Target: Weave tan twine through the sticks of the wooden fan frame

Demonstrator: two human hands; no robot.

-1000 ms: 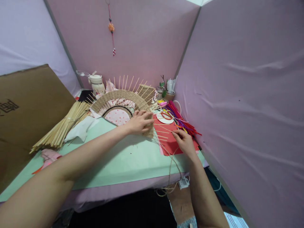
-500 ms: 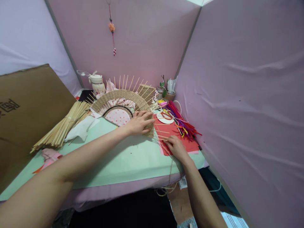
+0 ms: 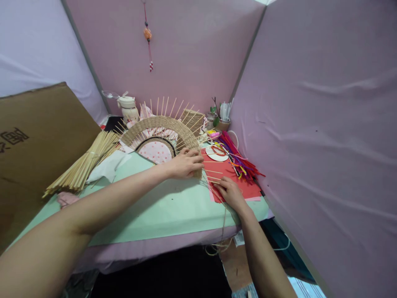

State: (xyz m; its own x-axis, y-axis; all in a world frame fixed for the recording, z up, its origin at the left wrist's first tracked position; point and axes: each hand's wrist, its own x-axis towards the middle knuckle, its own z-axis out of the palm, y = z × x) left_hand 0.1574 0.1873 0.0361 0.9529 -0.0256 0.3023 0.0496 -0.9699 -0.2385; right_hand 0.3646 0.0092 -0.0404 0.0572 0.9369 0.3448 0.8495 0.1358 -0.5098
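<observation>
A half-round woven fan (image 3: 159, 122) with thin wooden sticks radiating from it lies on the mint-green table cover. My left hand (image 3: 187, 163) grips the right end of its woven band, fingers bent over the weave and the thumb side hidden. At the fan's lower right, my right hand (image 3: 231, 192) is closed on natural-coloured twine (image 3: 223, 221) beside the lowest stick tips. Loose twine drops from there over the table edge toward the floor. Inside the arc sits a pink dotted half-circle panel (image 3: 156, 152) with a dark rim.
A bundle of sticks (image 3: 82, 163) and white tissue (image 3: 105, 167) lie left, near a cardboard sheet (image 3: 40, 153). Red paper (image 3: 249, 190) and coloured pipe cleaners (image 3: 240, 159) lie right. A cream bottle (image 3: 128, 108) and a pot of white sticks (image 3: 223, 123) stand behind.
My left hand has shifted slightly along the band's right end, its fingers drawn closer together. My right hand stays nearly in place. The whole view has moved a little.
</observation>
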